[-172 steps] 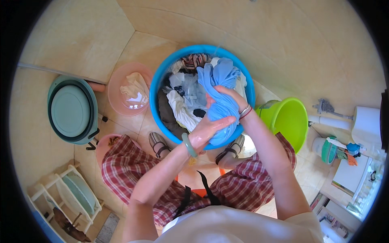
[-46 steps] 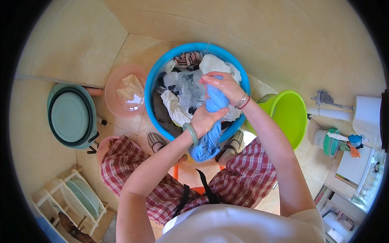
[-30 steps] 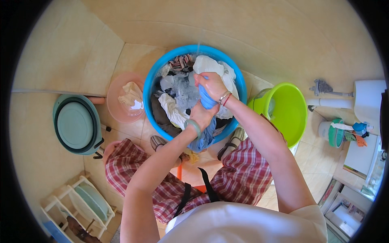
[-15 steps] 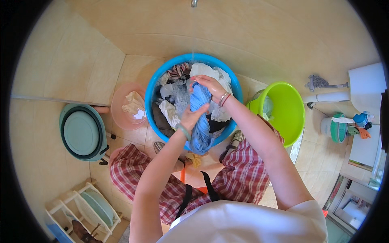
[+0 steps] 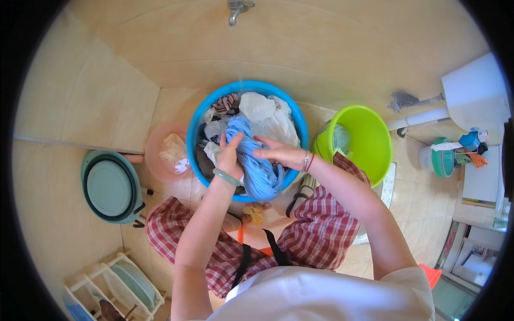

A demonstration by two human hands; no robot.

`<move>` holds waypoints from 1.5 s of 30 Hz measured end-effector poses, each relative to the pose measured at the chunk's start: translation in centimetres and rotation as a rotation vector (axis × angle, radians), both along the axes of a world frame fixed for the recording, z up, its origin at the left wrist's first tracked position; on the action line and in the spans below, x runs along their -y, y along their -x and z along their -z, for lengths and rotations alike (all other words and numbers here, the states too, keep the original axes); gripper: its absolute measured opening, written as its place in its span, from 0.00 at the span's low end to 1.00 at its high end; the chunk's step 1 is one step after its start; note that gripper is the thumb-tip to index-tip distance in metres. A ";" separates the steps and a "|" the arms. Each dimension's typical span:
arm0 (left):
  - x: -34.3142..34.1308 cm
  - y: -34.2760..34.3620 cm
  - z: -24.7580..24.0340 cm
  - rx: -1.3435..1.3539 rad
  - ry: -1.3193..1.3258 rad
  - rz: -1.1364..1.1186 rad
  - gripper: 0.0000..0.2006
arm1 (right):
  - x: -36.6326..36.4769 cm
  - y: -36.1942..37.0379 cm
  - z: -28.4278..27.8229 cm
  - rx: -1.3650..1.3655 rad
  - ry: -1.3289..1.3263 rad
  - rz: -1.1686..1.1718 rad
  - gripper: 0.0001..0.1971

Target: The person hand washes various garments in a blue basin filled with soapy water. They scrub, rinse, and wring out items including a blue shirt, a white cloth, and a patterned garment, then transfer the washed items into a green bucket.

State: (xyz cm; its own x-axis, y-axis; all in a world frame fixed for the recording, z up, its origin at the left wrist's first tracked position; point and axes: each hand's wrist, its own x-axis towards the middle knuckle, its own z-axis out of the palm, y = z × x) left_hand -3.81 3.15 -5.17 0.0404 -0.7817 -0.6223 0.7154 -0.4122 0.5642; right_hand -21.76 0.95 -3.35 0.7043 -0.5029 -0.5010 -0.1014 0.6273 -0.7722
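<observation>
A blue tub (image 5: 303, 131) of laundry (image 5: 258, 106) sits beneath the bunched light-blue cloth (image 5: 259, 174), held over its near half. Both hands grasp it loosely: left hand (image 5: 229, 156) half-curled, right hand (image 5: 285, 154) with fingers nearly straight.

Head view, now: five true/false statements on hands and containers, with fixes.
1. The left hand and right hand both touch the blue cloth. True.
2. The pink basin holds a pale cloth. True.
3. The blue tub stands between the pink basin and green bucket. True.
4. The pink basin is right of the blue tub. False: left of it.
5. The blue cloth is inside the green bucket. False: over the blue tub.
</observation>
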 end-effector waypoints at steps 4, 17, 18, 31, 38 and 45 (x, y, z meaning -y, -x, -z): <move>0.2 0.6 0.0 0.043 -0.015 -0.059 0.39 | -1.2 -0.3 -1.3 -0.192 0.493 0.008 0.40; 6.2 13.3 -10.9 0.271 0.245 0.645 0.38 | -1.5 14.6 -9.2 -0.624 1.036 0.494 0.21; 6.6 15.1 -11.3 0.266 0.271 0.720 0.38 | -2.0 16.8 -9.5 -0.646 1.010 0.514 0.21; 6.2 20.4 -3.8 0.198 0.259 1.020 0.28 | -4.3 30.4 1.4 -1.026 0.867 0.795 0.15; 4.7 14.2 1.0 0.260 0.147 0.779 0.16 | -2.2 29.3 5.0 -1.558 0.705 0.162 0.11; 2.0 3.3 10.8 0.664 0.107 0.796 0.13 | -2.1 29.9 7.7 -1.688 0.651 0.109 0.16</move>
State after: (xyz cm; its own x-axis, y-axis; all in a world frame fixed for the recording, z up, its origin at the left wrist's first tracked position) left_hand -7.12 1.13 -15.93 -0.2020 -0.7822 -0.5894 -0.2085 -0.5537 0.8062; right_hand -51.64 3.04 -11.02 -0.3434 -0.8933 -0.2900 -0.9342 0.3566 0.0076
